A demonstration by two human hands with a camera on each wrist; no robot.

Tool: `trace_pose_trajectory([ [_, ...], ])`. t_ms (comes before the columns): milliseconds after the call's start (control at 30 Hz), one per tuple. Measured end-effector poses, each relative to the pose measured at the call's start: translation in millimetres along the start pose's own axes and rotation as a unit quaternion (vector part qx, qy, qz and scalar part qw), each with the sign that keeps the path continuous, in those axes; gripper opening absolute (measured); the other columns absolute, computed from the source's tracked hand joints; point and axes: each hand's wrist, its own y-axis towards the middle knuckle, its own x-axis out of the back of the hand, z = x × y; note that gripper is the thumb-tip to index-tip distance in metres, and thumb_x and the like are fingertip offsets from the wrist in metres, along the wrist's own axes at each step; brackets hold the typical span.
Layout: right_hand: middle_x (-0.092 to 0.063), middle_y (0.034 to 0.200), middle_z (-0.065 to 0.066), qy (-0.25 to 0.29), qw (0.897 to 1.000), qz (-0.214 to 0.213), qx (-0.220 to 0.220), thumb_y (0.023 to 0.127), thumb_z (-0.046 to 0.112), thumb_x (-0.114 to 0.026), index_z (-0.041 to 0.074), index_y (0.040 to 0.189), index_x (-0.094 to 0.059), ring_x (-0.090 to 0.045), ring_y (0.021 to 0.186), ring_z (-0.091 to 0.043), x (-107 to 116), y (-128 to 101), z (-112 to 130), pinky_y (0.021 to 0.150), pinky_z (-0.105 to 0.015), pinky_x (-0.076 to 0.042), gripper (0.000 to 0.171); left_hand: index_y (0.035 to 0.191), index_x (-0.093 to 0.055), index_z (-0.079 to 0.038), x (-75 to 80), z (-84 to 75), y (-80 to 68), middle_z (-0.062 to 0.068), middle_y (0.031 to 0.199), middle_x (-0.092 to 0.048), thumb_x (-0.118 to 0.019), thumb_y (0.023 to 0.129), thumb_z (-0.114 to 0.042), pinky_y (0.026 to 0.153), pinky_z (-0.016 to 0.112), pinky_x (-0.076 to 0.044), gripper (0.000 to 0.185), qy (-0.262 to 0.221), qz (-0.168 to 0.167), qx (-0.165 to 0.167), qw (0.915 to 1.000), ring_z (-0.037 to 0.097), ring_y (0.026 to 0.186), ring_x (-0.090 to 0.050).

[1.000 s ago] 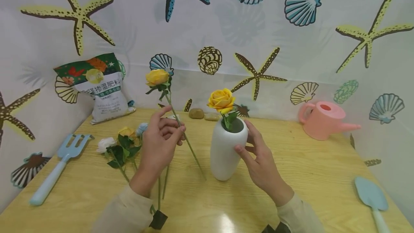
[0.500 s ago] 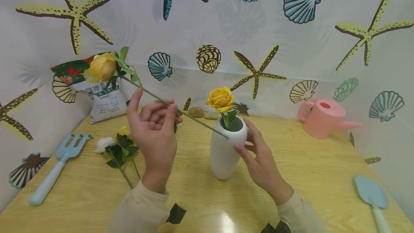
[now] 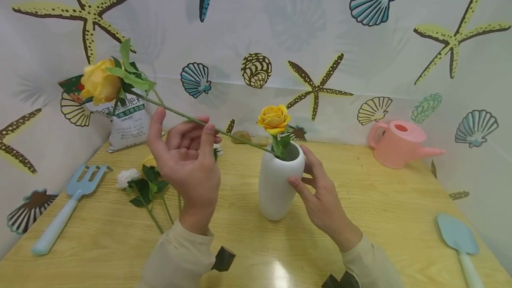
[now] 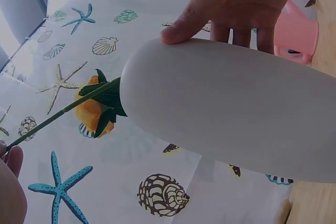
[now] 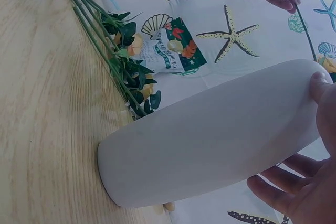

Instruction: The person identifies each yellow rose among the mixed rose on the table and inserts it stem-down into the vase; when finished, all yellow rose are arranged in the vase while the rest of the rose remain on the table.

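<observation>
1. Vase (image 3: pixel 276 186): plain white.
2. Held rose (image 3: pixel 98 84): yellow w/ green stem; rose in vase (image 3: pixel 274 118) same.
3. Watering can (image 3: pixel 398 144): pink.
4. Fork (image 3: pixel 68 206), trowel (image 3: pixel 460 241): lt blue.
5. Desk (image 3: pixel 400 217): pale wood grain.
6. Wall (image 3: pixel 360 57): white w/ starfish + shell print.

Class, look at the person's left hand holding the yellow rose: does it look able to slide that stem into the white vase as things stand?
Probably yes: the left hand has the stem tip at the white vase mouth, which holds only one rose.
</observation>
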Motion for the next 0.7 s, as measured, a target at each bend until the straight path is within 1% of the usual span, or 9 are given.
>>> trace_pose_trajectory([
  [167,-0.055,0.144,-0.014,0.005,1.000,0.002,-0.001,0.097,0.010,-0.067,0.013,0.158,-0.029,-0.061,0.125,-0.032,0,1,1,0.095,-0.048,-0.056,0.072,0.141,-0.035,0.008,-3.7,2.8,-8.3,0.002,0.097,-0.069,-0.068,0.090,0.008,0.071,0.028,-0.059,0.061,0.015,0.031,-0.025,0.9991,0.017,0.079,-0.070],
  [267,-0.055,0.144,-0.014,0.007,1.000,0.003,-0.001,0.097,0.010,-0.067,0.015,0.158,-0.029,-0.060,0.125,-0.032,-1,1,1,0.095,-0.049,-0.056,0.073,0.139,-0.034,0.011,-4.9,7.6,-14.7,0.003,0.098,-0.068,-0.068,0.090,0.008,0.073,0.026,-0.059,0.060,0.025,0.055,-0.043,0.9973,0.015,0.082,-0.070],
  [333,-0.055,0.144,-0.014,0.007,1.000,0.003,-0.001,0.097,0.010,-0.067,0.017,0.158,-0.028,-0.061,0.125,-0.032,-1,1,1,0.096,-0.049,-0.056,0.073,0.138,-0.034,0.013,-5.8,10.9,-18.6,0.009,0.096,-0.069,-0.069,0.090,0.008,0.074,0.025,-0.059,0.060,0.033,0.071,-0.053,0.9955,0.013,0.083,-0.070],
  [433,-0.055,0.143,-0.014,0.006,1.000,0.003,-0.003,0.097,0.010,-0.067,0.017,0.159,-0.028,-0.061,0.125,-0.032,-1,1,1,0.096,-0.049,-0.056,0.073,0.136,-0.032,0.016,-6.5,15.3,-24.0,0.023,0.093,-0.067,-0.070,0.089,0.008,0.074,0.024,-0.059,0.061,0.046,0.096,-0.064,0.9923,0.012,0.084,-0.070],
  [500,-0.055,0.143,-0.014,0.005,1.000,0.003,-0.004,0.097,0.011,-0.067,0.016,0.158,-0.028,-0.061,0.125,-0.032,-1,1,2,0.096,-0.049,-0.056,0.073,0.137,-0.031,0.015,-7.4,16.8,-27.8,0.030,0.092,-0.064,-0.070,0.090,0.007,0.074,0.023,-0.058,0.061,0.046,0.110,-0.056,0.9912,0.011,0.084,-0.070],
  [533,-0.055,0.143,-0.014,0.004,1.000,0.004,-0.005,0.097,0.011,-0.067,0.016,0.158,-0.028,-0.061,0.125,-0.032,-1,1,2,0.096,-0.049,-0.056,0.073,0.137,-0.030,0.015,-7.9,17.6,-29.9,0.031,0.093,-0.064,-0.069,0.090,0.007,0.074,0.023,-0.058,0.062,0.043,0.118,-0.049,0.9909,0.010,0.084,-0.069],
  [633,-0.055,0.144,-0.014,0.003,1.000,0.004,-0.006,0.097,0.012,-0.067,0.013,0.158,-0.028,-0.061,0.125,-0.032,0,1,2,0.096,-0.049,-0.056,0.072,0.137,-0.029,0.015,-10.4,18.9,-35.9,0.032,0.094,-0.064,-0.069,0.090,0.007,0.073,0.021,-0.057,0.062,0.035,0.132,-0.024,0.9904,0.008,0.084,-0.068],
  [700,-0.055,0.144,-0.014,0.002,1.000,0.002,-0.004,0.097,0.012,-0.067,0.011,0.158,-0.029,-0.061,0.125,-0.032,1,1,2,0.095,-0.049,-0.056,0.072,0.137,-0.028,0.015,-12.6,19.6,-38.7,0.032,0.095,-0.064,-0.068,0.090,0.008,0.073,0.020,-0.057,0.062,0.034,0.139,-0.014,0.9896,0.008,0.084,-0.067],
])
